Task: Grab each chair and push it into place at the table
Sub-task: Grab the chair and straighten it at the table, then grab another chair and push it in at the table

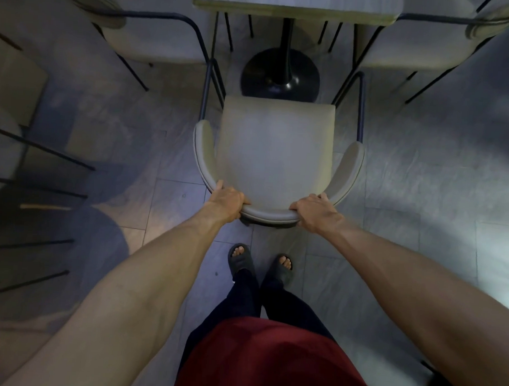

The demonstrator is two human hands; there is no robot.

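Item: chair (274, 153) at centre, table (296, 5) at twelve o'clock; our left hand (228, 202) and right hand (315, 210) clench its curved backrest (268, 215); risk: an uneven push could knock its legs against the table base (280, 75).

Red shirt (269, 362), dark trousers (284, 306), dark open-toe sandals (241, 262).

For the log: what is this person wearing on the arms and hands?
Nothing: both forearms are bare, no sleeves in view. The left grip and right grip are ungloved hands, with no watch, ring or band visible. A dark red shirt shows below.
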